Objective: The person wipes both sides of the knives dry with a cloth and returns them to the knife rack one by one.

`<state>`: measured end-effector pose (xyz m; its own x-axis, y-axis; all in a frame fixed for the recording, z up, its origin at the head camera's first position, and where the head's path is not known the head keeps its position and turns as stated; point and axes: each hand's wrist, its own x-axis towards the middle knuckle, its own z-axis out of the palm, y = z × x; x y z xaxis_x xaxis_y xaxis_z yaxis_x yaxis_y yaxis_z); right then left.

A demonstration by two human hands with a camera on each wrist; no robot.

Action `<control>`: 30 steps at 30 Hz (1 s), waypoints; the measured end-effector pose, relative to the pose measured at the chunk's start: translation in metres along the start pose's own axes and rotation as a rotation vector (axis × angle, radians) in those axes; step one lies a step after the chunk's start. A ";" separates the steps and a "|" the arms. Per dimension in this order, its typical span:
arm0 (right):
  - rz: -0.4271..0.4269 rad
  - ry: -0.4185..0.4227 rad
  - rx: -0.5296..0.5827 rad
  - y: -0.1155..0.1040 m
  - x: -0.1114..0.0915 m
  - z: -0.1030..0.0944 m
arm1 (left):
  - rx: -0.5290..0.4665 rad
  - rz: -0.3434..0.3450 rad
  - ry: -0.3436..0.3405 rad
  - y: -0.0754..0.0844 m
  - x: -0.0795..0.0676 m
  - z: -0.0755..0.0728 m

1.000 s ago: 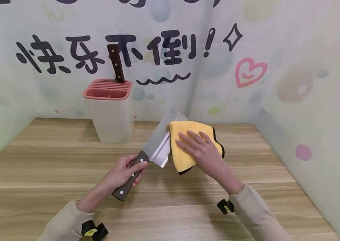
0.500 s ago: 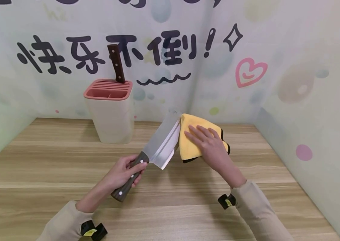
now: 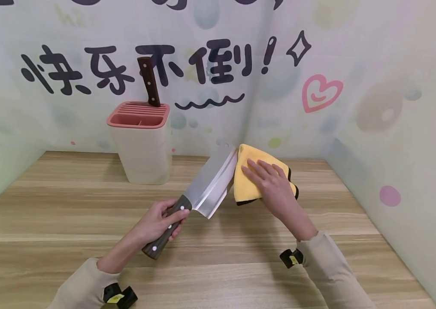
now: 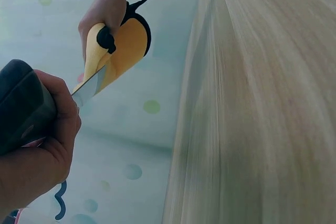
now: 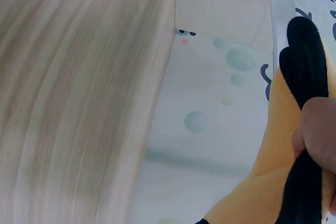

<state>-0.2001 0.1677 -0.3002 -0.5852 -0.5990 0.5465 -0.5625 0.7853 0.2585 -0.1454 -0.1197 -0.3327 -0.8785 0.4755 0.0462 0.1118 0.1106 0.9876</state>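
In the head view, my left hand [image 3: 158, 221] grips the dark riveted handle of a cleaver [image 3: 206, 186]. Its broad blade slants up and away to the right, held above the table. My right hand [image 3: 272, 184] holds a folded yellow cloth [image 3: 246, 191] with black edging, fingers spread over its face. The cloth sits at the blade's right edge, near the far end. From the left wrist, the blade [image 4: 90, 88] runs into the fold of the cloth [image 4: 128, 45]. In the right wrist view, my thumb [image 5: 320, 129] presses on the cloth's black border.
A white knife block [image 3: 144, 156] with a pink slotted top stands at the back left of the wooden table [image 3: 67, 214]. One brown-handled knife [image 3: 148, 81] stands in it. A printed wall covering [image 3: 287, 107] rises behind the table, and walls flank both sides.
My right hand has slid the cloth rightward and slightly away, toward the blade's edge, uncovering more of the cleaver. The left hand has stayed nearly still, and the blade has tilted a little.
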 end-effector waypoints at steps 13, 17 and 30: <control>-0.079 0.008 -0.094 -0.015 0.000 -0.004 | -0.016 -0.035 0.027 0.002 0.000 0.001; -0.105 0.013 -0.105 -0.020 0.000 -0.005 | -0.029 -0.032 0.029 0.003 0.000 0.000; -0.173 0.005 -0.100 -0.033 0.001 -0.013 | -0.044 0.007 0.026 0.005 0.002 0.000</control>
<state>-0.1747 0.1435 -0.2978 -0.4821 -0.7257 0.4908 -0.5936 0.6826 0.4262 -0.1462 -0.1183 -0.3277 -0.8895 0.4534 0.0562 0.0980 0.0691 0.9928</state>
